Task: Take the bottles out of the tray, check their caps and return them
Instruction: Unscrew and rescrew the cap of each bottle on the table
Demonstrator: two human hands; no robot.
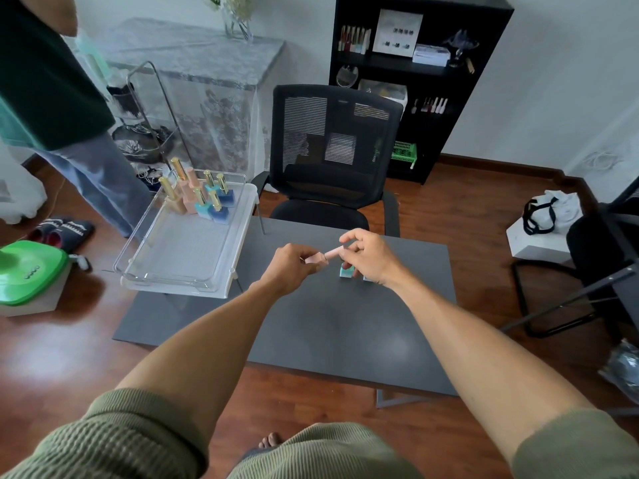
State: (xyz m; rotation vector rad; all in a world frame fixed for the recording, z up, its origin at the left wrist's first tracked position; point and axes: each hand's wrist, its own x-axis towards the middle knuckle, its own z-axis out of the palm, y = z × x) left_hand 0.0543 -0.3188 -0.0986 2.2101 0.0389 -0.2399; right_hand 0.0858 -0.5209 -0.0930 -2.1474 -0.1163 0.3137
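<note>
Left hand gripped the body of a pink bottle held sideways above the dark table; right hand pinched its pink cap. A teal bottle stood on the table just under the right hand. Remaining bottles stood clustered at the far end of the clear tray, left of the hands.

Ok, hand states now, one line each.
Left hand: closed on the pink bottle body.
Right hand: fingers closed on the same bottle's cap.
</note>
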